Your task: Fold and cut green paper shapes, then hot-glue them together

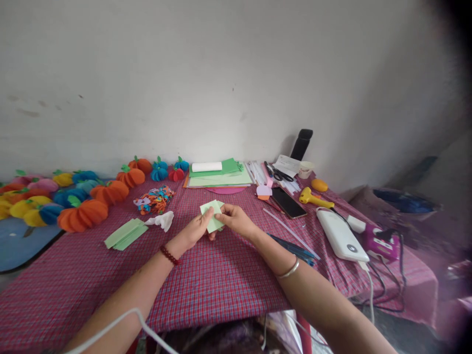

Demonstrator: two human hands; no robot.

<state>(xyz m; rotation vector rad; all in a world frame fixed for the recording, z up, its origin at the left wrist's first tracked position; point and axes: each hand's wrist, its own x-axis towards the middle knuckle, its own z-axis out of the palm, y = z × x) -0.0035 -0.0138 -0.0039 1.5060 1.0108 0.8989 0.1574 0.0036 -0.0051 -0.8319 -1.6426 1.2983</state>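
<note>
Several small pieces of light green paper [209, 216] are held together over the middle of the table. My left hand [199, 226] is closed round their left side, thumb on top. From the right, my right hand [236, 219] pinches the same pieces, its thumb near their right edge. Fingers hide part of the lower pieces. To the left lies a stack of light green paper strips [126, 234], with a crumpled white tissue [163, 221] beside it. Behind these is a heap of orange, blue and purple paper scraps [154, 199].
Colourful paper pumpkins [83, 215] crowd the left side. Green sheets [217, 176] are stacked at the back. On the right are scissors [283, 175], a phone [288, 202], a yellow tool [315, 198], a white power bank [341, 236] and cables. A white cable [136, 310] crosses in front of my left arm.
</note>
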